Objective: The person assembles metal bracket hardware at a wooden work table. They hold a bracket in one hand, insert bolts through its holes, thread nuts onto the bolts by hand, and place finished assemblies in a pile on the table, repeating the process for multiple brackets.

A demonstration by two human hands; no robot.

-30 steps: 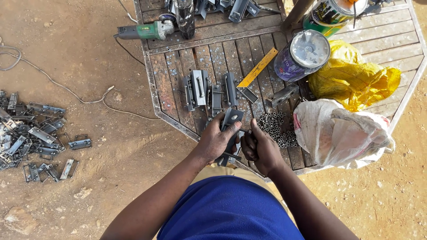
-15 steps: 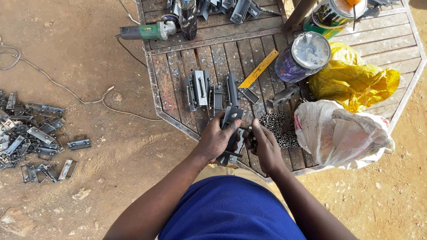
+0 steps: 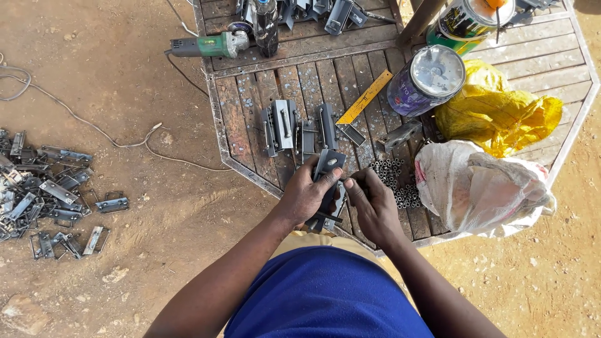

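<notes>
The left hand [image 3: 307, 197] is wrapped tight around a flat grey metal bracket [image 3: 328, 168] at the near edge of the rusty slatted metal bench [image 3: 250, 100]. The right hand [image 3: 374, 203] pinches the bracket's side with its fingers together. A pile of small dull metal tubes [image 3: 394, 181] lies just beside the hands.

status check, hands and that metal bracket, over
Left hand gripping metal bracket at the table edge. Right hand pinching at its side. Small tubes heaped just right, nothing blocking.

bracket [image 3: 327, 164]: dull grey metal | table [image 3: 250, 119]: rusty, rough metal slats | bag [image 3: 482, 188]: crinkled whitish plastic
</notes>
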